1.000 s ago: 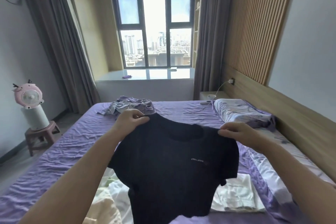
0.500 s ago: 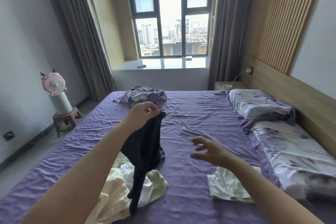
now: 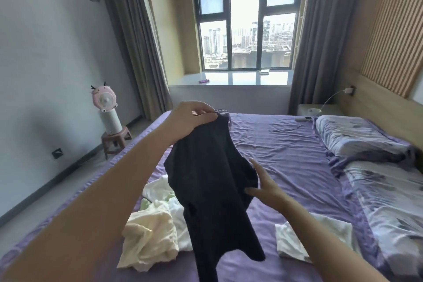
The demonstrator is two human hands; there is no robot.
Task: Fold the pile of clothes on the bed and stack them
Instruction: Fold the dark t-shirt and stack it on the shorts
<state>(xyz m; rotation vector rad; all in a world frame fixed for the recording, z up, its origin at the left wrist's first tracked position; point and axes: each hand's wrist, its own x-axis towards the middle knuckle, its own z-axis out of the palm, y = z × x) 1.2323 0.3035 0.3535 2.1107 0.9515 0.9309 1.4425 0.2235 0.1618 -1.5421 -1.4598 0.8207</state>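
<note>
Since half a second ago my right hand [image 3: 266,186] has come across from open air to the black top [image 3: 212,181], and the left hand [image 3: 192,119] has lifted the garment higher in front of me. Now the left hand's fingers [image 3: 201,107] are curled tight, pinching the top by its upper edge so it hangs in a long bunched drape above the bed [image 3: 286,153]. My right hand lies flat against the hanging fabric's right side, fingers straight and spread, touching but not gripping. Below the top, on the purple sheet, sits the unfolded pile of clothes [image 3: 155,233], cream, white and pale green, crumpled together. To the right of it, partly behind my right forearm, lies a folded white garment [image 3: 290,242]. Farther right are two patterned pillows [image 3: 357,135] along the wooden headboard [image 3: 375,110]. On the left a pink fan [image 3: 104,98] stands on a small stool [image 3: 115,142] by the wall. Grey curtains [image 3: 137,36] frame the window [image 3: 247,18] at the far end.
</note>
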